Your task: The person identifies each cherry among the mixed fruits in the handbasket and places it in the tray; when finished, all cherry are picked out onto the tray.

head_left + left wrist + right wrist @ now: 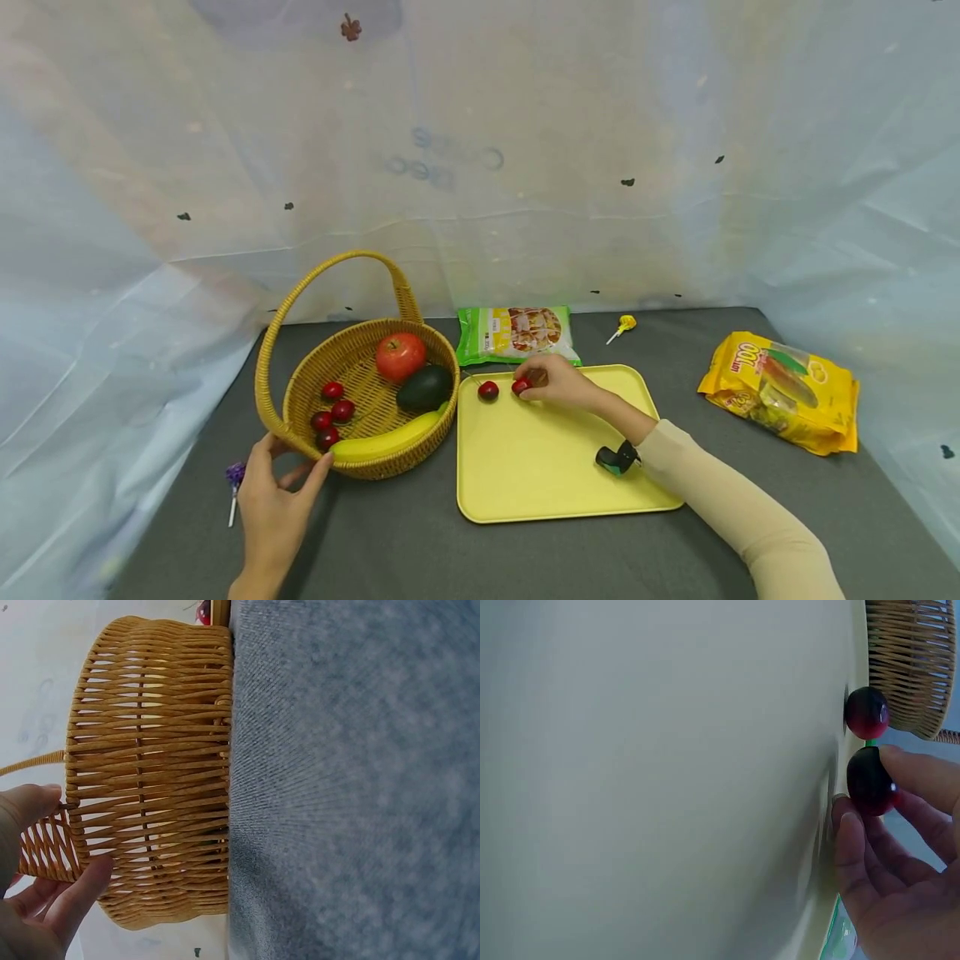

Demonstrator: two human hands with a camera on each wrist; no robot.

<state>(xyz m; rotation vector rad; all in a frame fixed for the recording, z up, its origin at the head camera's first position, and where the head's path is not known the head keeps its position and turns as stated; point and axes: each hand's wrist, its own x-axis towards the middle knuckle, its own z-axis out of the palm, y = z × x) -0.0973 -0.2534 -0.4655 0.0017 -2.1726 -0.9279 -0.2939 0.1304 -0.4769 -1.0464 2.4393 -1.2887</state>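
A woven basket (300,379) with a tall handle stands on the left of the grey table. It holds a red apple (400,355), an avocado (424,387), a banana (386,439) and several small red fruits (333,412). My left hand (297,454) grips the basket's near rim by the handle's foot, thumb on the rim and fingers on the wall (150,787). My right hand (525,385) pinches a small red fruit (870,780) at the far left corner of the yellow tray (555,467). A second red fruit (488,390) lies beside it on the tray.
A green snack bag (516,333) lies behind the tray and a yellow snack bag (780,392) at the right. A small yellow-headed stick (622,325) and a purple-headed one (236,477) lie on the table. Pale sheeting walls the table in.
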